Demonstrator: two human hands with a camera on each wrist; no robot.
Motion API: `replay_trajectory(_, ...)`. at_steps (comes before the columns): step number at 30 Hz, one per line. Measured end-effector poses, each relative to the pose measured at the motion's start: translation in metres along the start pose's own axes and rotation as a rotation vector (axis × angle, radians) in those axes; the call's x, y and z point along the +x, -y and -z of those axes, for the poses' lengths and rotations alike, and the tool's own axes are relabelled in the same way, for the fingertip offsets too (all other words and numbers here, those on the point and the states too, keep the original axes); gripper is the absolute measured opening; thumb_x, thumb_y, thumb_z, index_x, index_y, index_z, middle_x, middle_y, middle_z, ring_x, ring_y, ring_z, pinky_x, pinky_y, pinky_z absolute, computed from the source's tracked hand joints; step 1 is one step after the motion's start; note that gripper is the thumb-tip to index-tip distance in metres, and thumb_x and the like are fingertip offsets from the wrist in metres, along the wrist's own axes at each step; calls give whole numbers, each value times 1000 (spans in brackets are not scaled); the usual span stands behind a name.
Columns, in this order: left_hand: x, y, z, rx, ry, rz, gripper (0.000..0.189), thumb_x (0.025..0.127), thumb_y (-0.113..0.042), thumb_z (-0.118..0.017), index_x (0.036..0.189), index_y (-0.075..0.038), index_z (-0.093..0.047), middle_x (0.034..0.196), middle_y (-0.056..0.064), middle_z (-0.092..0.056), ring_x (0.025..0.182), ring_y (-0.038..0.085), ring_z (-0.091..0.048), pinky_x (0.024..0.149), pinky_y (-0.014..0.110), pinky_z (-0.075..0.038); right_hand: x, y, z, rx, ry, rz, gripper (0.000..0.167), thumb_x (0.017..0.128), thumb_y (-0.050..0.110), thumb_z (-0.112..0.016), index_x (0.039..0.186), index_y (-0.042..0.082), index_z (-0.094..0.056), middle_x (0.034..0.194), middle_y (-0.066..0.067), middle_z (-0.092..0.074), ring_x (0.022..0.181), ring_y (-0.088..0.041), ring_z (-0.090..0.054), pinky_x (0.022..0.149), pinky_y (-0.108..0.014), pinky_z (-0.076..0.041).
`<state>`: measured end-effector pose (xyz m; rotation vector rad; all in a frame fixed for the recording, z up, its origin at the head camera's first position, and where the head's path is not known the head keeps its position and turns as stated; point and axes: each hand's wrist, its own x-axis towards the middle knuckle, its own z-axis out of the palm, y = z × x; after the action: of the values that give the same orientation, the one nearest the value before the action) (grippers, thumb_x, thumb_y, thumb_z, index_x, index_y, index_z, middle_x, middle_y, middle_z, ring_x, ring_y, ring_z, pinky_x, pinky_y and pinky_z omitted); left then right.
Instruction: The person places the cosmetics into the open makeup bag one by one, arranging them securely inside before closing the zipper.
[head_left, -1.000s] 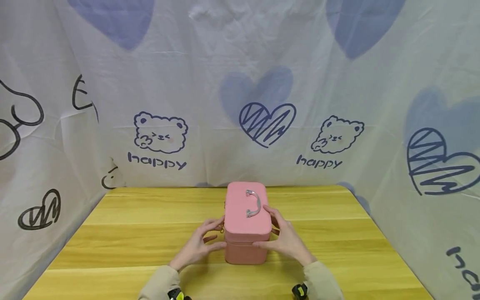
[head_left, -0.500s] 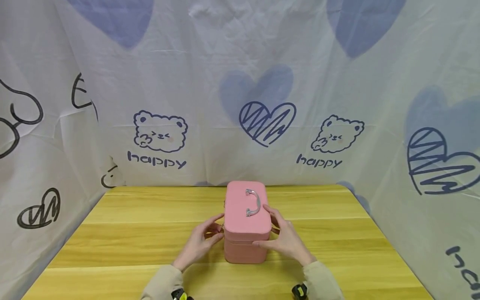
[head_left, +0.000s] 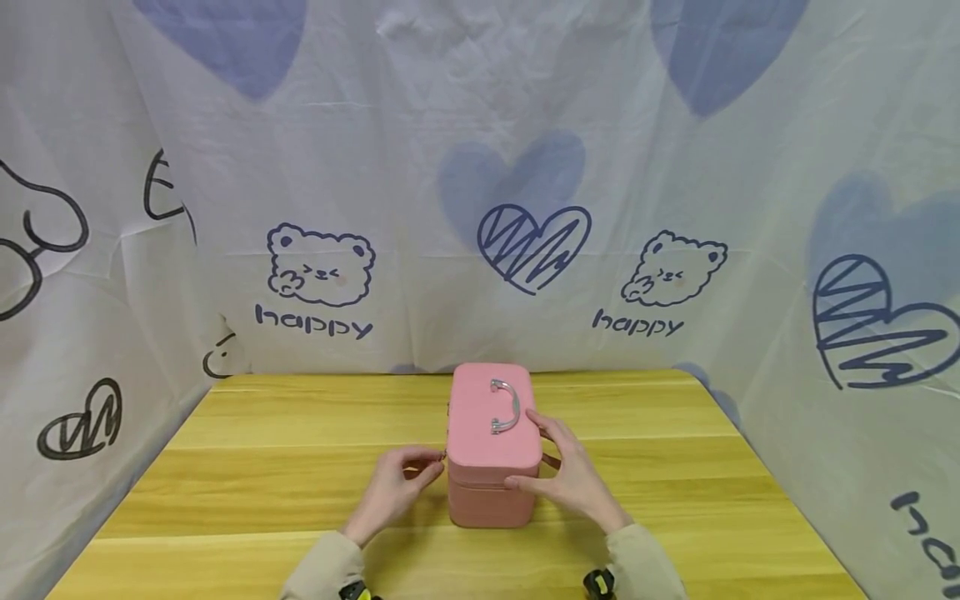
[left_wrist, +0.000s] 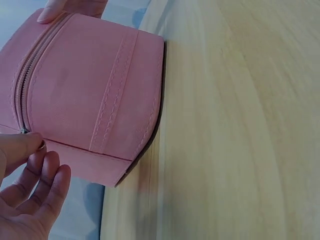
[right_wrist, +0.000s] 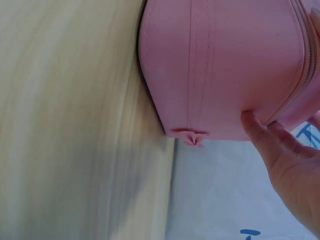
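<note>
A pink cosmetic case [head_left: 493,437] with a silver handle [head_left: 516,407] on its lid stands upright on the wooden table, lid down. At its left side my left hand [head_left: 388,492] pinches the small metal zipper pull [left_wrist: 42,145] between thumb and index finger. In the left wrist view the zipper [left_wrist: 26,82] runs closed along the short front side up to the slider by those fingertips. My right hand [head_left: 576,483] holds the near right corner, thumb on the front and index finger at the lid's edge; its other fingers are partly hidden behind the side.
The wooden table [head_left: 285,467] stretches out on both sides of the case. A white cloth [head_left: 420,183] printed with hearts and bears hangs close behind the table and along its sides. In the right wrist view a pink tab [right_wrist: 194,138] sticks out low on the case.
My left hand has come in from a loose spread beside the case to a pinch on the zipper pull. The right hand and the case have stayed in place.
</note>
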<state>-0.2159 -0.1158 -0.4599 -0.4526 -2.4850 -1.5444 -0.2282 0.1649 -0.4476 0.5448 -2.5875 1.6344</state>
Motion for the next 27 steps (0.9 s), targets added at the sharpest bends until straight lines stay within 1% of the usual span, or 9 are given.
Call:
replay_trajectory(3,0,-1,3,20,-12,6,12,93,-13,-71,98,-6,-78,98,10,-78,89,20,-73,77,21,-57,0,1,0,11,-1,-12,98,72,31,-92,154,29,-38,151,-5,-45,138,-29,-47,108,-37,-49)
replay_trajectory(6,-1,-1,5,37,-17,10,10,93,-16,-72,94,-8,-78,93,7,-78,86,15,-72,76,20,-57,0,3,0,21,-5,-26,98,71,31,-93,154,27,-40,154,-7,-45,136,-32,-51,105,-34,-52)
replay_trajectory(10,-1,-2,8,60,8,7,10,94,-17,-71,91,-9,-76,90,5,-77,82,7,-70,75,19,-56,0,5,0,23,-12,-39,98,70,31,-93,153,26,-41,155,-9,-44,134,-35,-53,102,-32,-54)
replay_trajectory(11,-1,-2,9,64,20,2,10,94,-17,-71,90,-9,-76,90,6,-77,81,6,-69,75,19,-56,0,6,0,23,-14,-42,98,70,31,-93,153,25,-42,155,-9,-44,133,-35,-53,102,-32,-54)
replay_trajectory(16,-1,-4,12,89,73,-49,12,97,-17,-67,89,-10,-75,87,8,-76,76,3,-67,72,20,-56,0,8,0,11,-25,-47,98,69,32,-94,153,22,-43,155,-10,-46,132,-34,-56,99,-31,-55)
replay_trajectory(20,-1,-6,15,113,98,-94,13,98,-17,-65,90,-11,-74,86,6,-76,77,3,-67,72,21,-55,1,9,0,20,-29,-44,98,68,31,-94,152,20,-44,155,-10,-47,131,-33,-57,98,-29,-55)
replay_trajectory(24,0,-6,17,121,126,-123,15,99,-18,-64,91,-12,-73,86,3,-75,77,5,-68,72,21,-55,2,10,0,34,-31,-39,98,67,29,-95,151,19,-45,154,-10,-47,130,-33,-58,97,-28,-55)
replay_trajectory(27,-1,-5,18,121,139,-158,16,100,-19,-63,89,-12,-73,84,1,-74,76,8,-68,70,22,-55,2,10,-1,41,-34,-38,98,67,28,-95,151,18,-46,154,-11,-48,130,-33,-58,97,-28,-55)
